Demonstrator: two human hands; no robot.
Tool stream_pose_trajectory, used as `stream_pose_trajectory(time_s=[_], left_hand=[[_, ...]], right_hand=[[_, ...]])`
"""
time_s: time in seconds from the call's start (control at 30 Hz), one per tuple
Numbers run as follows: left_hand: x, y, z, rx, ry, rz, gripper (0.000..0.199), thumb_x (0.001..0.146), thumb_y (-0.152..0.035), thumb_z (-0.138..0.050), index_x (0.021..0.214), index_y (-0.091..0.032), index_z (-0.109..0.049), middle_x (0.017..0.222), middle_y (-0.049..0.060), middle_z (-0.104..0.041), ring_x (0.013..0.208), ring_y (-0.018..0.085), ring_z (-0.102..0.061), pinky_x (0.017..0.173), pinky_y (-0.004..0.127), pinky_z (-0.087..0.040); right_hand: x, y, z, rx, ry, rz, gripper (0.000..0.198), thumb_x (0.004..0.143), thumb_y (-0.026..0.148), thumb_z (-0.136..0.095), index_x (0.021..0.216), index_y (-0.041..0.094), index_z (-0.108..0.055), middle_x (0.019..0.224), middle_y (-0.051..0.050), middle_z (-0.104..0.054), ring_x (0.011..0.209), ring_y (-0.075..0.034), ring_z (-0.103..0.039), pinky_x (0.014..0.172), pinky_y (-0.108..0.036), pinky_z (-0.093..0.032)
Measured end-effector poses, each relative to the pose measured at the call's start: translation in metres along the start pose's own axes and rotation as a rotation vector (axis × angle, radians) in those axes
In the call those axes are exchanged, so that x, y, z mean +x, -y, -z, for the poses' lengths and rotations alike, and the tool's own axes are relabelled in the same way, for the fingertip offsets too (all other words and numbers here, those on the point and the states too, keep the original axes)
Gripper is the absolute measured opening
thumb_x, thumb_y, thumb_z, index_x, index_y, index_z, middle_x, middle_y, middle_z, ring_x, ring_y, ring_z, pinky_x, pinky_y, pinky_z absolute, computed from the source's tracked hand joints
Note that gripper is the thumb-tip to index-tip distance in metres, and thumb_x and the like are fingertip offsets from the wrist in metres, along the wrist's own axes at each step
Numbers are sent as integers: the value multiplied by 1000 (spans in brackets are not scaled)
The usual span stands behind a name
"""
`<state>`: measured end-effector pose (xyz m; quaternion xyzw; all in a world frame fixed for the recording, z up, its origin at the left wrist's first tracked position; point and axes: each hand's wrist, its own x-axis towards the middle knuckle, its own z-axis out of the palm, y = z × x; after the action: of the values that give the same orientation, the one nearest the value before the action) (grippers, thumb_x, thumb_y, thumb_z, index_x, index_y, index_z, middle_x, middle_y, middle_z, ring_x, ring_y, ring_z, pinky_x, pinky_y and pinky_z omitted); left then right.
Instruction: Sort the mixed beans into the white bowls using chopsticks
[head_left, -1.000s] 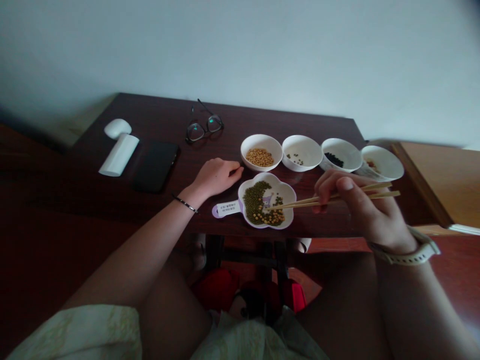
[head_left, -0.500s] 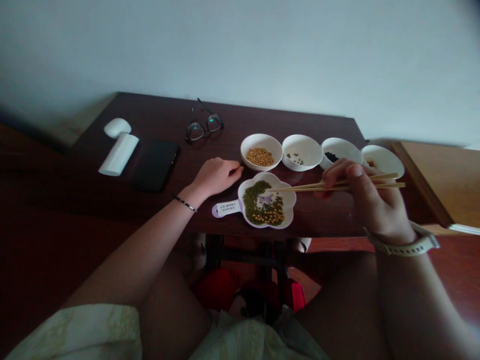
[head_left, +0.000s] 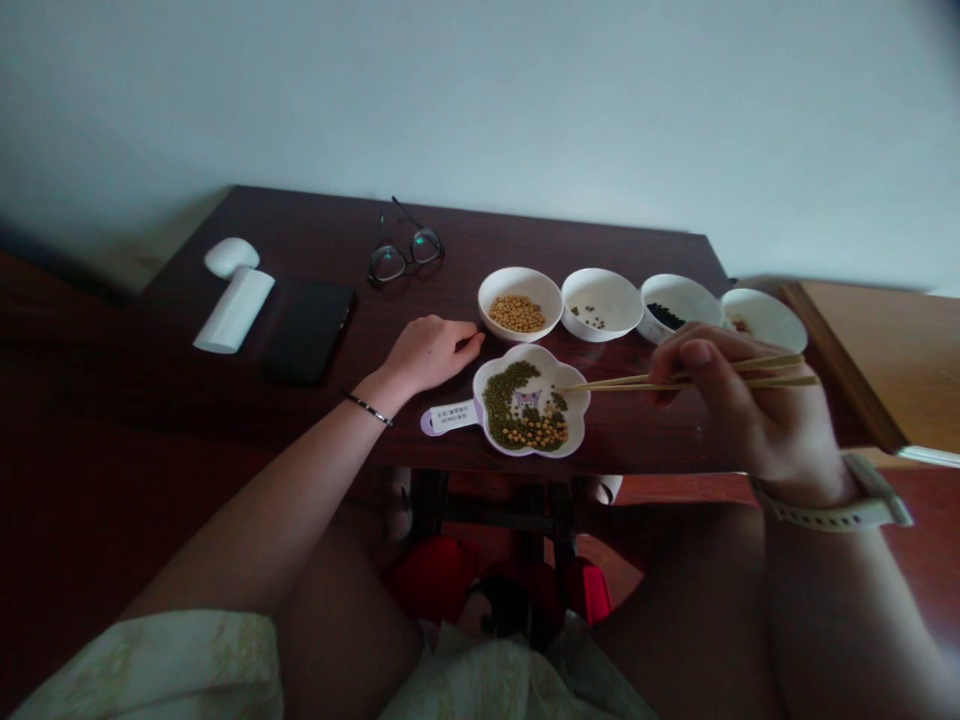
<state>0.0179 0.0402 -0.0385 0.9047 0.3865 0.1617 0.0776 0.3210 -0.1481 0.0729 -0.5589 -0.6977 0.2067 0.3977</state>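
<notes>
My right hand [head_left: 739,400] grips a pair of wooden chopsticks [head_left: 622,382], whose tips reach over the right side of a white flower-shaped dish [head_left: 576,425]. Green mung beans [head_left: 499,405] and tan soybeans [head_left: 547,432] lie mixed in this dish, around a printed purple figure. It has a lilac handle with a label. My left hand [head_left: 431,355] rests on the table just left of the soybean bowl [head_left: 520,330], fingers curled and thumb close to the index finger. Nothing shows in it. I cannot tell whether the chopstick tips hold a bean.
Behind the dish, white bowls stand in a row: one with a few mung beans [head_left: 604,325], one with black beans [head_left: 641,328], and one partly hidden [head_left: 776,318]. Glasses [head_left: 409,262], a black phone [head_left: 311,330] and a white cylinder [head_left: 235,312] lie left on the dark table [head_left: 300,215].
My right hand has moved slightly right with the chopsticks, drawing their tips from the dish's middle toward its right side. My left hand stays by the soybean bowl.
</notes>
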Motion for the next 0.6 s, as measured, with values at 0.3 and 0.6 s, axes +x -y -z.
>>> stream_pose_trajectory(time_s=[0.3, 0.6], left_hand=[[0, -3, 4, -31, 23, 26, 44, 109, -42, -54, 76, -23, -74, 69, 4, -72, 59, 19, -59, 67, 35, -38], [0, -4, 4, -18, 24, 31, 44, 110, -44, -52, 82, -22, -79, 72, 6, -75, 60, 20, -61, 66, 35, -36]], right_hand=[[-6, 16, -9, 188, 207, -64, 41, 117, 46, -51, 87, 26, -71, 80, -4, -70, 72, -21, -66, 65, -36, -49], [-1, 3, -16, 161, -84, -144, 44, 116, 50, -55, 87, 24, -75, 75, -3, -73, 69, -19, -69, 65, -34, -51]])
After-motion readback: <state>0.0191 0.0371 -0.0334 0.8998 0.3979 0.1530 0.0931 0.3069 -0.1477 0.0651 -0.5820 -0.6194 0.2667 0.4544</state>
